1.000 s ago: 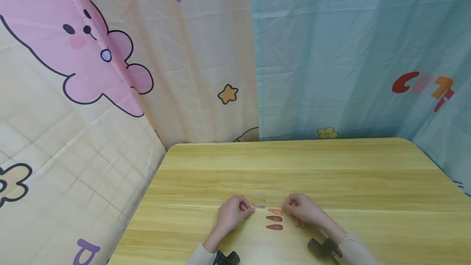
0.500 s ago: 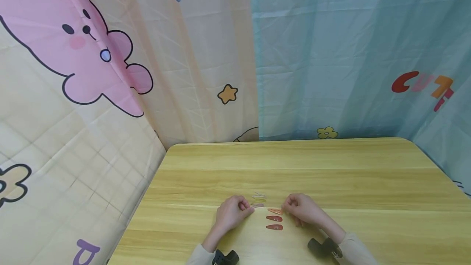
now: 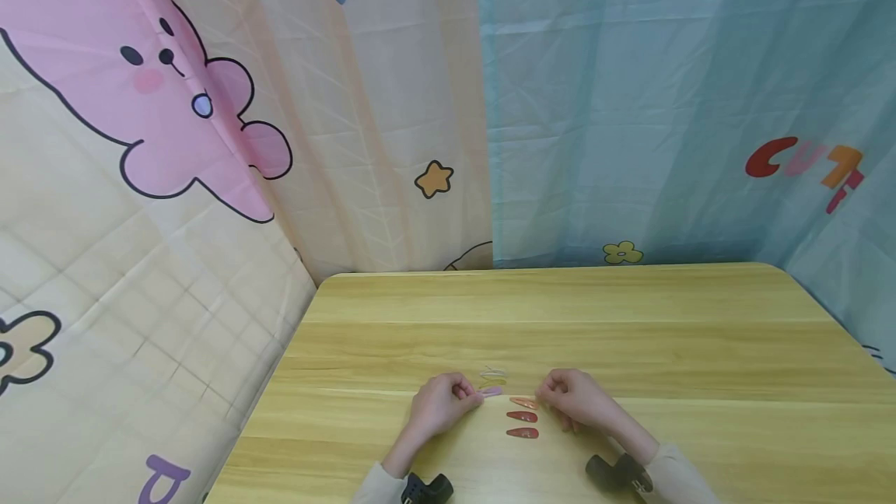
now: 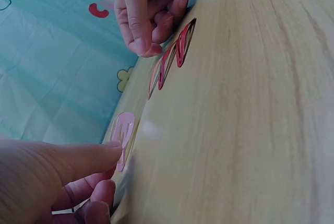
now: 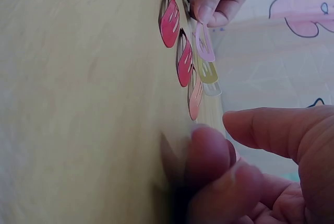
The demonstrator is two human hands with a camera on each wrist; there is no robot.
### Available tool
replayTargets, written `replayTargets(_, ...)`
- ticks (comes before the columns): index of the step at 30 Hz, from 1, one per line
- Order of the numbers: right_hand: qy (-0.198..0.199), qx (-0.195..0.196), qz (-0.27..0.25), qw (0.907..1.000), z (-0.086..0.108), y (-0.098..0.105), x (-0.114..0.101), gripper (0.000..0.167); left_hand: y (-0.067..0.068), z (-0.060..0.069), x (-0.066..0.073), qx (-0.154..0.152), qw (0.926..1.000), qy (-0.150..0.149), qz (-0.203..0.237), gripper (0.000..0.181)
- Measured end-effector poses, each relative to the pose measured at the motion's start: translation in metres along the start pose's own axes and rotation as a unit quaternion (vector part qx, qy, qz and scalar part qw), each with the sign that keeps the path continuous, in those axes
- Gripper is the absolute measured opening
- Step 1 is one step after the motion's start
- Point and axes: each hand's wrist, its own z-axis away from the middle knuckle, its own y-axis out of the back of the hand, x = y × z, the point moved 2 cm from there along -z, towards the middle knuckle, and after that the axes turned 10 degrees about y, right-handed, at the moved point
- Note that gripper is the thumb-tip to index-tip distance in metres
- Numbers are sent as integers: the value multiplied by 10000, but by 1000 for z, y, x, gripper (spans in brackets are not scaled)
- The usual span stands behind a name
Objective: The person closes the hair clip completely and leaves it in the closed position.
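Tabletop point(image 3: 630, 333) | left hand point(image 3: 439, 408) pinches pink clip point(image 4: 127, 117) | right hand point(image 3: 575, 397) loosely bent

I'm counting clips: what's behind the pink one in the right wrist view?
Behind the pink clip, a yellow clip and pale clip partly show; the rest of them is covered.

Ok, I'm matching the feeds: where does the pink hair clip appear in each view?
Head: the pink hair clip is well below centre, slightly right.
Left wrist: left of centre, just below mid-height.
Right wrist: upper half, right of centre.
Shared landmark: the left hand, pinching the clip by one end in all three.
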Motion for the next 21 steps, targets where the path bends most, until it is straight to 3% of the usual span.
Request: replayTargets(21, 36, 97, -14, 9999, 0, -1, -2, 25, -1, 2, 6, -663, 9947, 32, 788, 15)
